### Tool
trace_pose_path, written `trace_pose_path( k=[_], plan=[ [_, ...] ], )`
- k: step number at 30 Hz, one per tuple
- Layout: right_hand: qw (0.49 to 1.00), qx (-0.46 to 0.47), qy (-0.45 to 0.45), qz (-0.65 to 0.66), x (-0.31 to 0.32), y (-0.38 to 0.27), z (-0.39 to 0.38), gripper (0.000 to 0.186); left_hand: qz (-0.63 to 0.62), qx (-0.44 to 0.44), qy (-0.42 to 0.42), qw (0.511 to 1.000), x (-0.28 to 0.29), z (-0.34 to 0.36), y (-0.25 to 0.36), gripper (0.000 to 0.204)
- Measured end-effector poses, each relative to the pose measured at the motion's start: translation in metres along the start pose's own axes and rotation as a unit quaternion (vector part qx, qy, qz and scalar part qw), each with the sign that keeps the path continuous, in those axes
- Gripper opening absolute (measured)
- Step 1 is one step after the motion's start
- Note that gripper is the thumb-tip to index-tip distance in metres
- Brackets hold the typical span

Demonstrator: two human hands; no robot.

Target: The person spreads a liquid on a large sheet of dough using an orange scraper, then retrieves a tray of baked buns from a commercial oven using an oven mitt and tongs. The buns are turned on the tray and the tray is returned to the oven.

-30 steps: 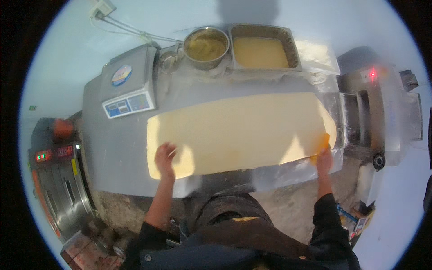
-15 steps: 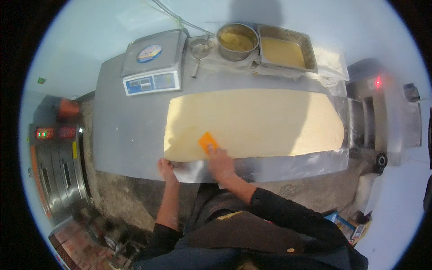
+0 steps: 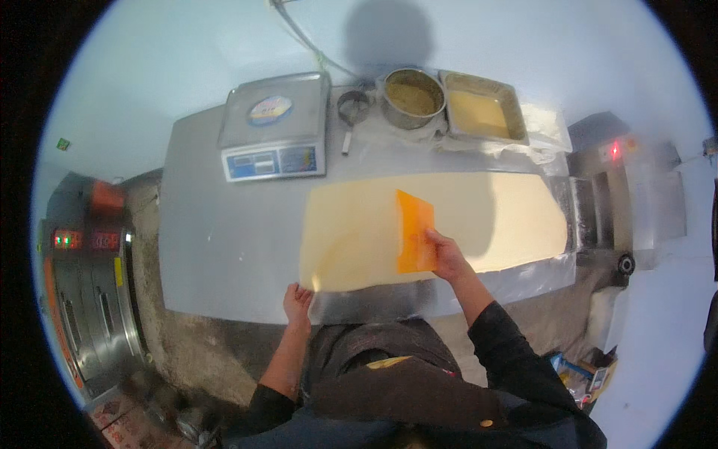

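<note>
A long pale dough sheet (image 3: pixel 359 224) lies on the steel table (image 3: pixel 224 247). My right hand (image 3: pixel 447 254) is closed on the right side of an orange flat plastic scraper (image 3: pixel 410 228), held over the middle of the sheet. At the sheet's near left corner is my left hand (image 3: pixel 298 301), its fingers curled at the dough's edge; whether they grip it I cannot make out.
Along the back stand a scale (image 3: pixel 273 127), a metal sifter (image 3: pixel 352 108), a steel bowl of paste (image 3: pixel 411 101), a tray of yellow liquid (image 3: pixel 482 112) and white powder (image 3: pixel 544 123). An oven (image 3: pixel 93 299) is at left, a machine (image 3: pixel 624 194) at right.
My right hand and scraper have gone from the sheet's right end to its left part, then back rightward to the middle. My left hand has moved down to the near left corner.
</note>
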State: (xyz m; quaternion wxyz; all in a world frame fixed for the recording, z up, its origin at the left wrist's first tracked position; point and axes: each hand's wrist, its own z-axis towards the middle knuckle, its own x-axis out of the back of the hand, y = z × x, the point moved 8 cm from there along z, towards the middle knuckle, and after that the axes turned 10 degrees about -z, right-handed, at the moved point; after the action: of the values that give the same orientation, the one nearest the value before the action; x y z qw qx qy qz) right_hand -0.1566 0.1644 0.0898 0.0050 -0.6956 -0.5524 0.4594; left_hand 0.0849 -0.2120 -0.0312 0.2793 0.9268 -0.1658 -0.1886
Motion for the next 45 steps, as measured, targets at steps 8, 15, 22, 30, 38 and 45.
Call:
trace_pose_path(
  k=[8,15,22,30,38,45],
  plan=[
    [0.987,0.099,0.03,-0.119,0.115,-0.193,0.03,0.043,0.024,-0.062,0.009,0.998,-0.046,-0.016,-0.012,0.038],
    [0.569,0.35,0.303,-0.68,0.101,-0.409,0.02,0.033,-0.054,-0.014,0.039,0.998,-0.037,-0.031,-0.034,0.059],
    [0.279,0.298,0.248,-0.879,0.11,-0.367,0.053,0.039,-0.065,-0.027,0.092,0.993,-0.048,-0.034,-0.033,0.056],
    [0.242,0.331,0.211,-0.887,0.099,-0.328,-0.001,0.036,-0.103,-0.016,0.039,0.994,-0.045,-0.03,-0.034,0.053],
    [0.378,0.14,0.33,-0.853,0.077,-0.216,0.011,0.036,-0.064,0.021,0.042,0.997,-0.035,-0.019,-0.04,0.05],
    [0.347,0.147,0.293,-0.879,-0.071,-0.08,0.106,0.036,-0.016,0.083,-0.021,0.996,-0.02,-0.023,-0.038,0.059]
  ],
)
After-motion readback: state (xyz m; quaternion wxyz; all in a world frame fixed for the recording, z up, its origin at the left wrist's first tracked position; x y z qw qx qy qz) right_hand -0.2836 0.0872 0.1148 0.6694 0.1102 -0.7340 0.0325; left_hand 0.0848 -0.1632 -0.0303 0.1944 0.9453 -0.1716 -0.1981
